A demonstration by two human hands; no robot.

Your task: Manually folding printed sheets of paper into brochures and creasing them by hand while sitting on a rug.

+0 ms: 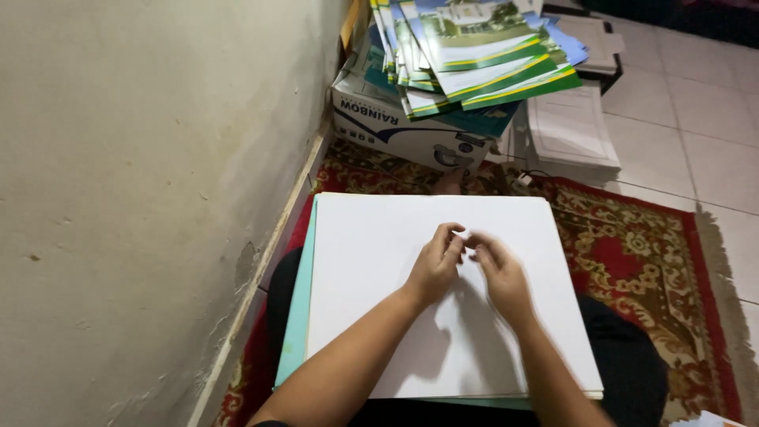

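Red patterned carpet (632,245) beside plaster wall (142,198): large white rectangular paper sheet (379,237) is laid across the lap on a teal folder (294,316). Left hand (435,267) and right hand (500,273) are met fingertip to fingertip mid-sheet, fingers curled; whether anything is pinched cannot be told.

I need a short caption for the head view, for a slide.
Both hands, left hand and right hand, meet fingertips over white sheet on lap.

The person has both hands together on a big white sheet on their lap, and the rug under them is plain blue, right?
Not quite. The rug is red with a gold flower pattern, not plain blue, as the head view shows. The rest holds: the left hand and right hand meet on the big white sheet on the lap.
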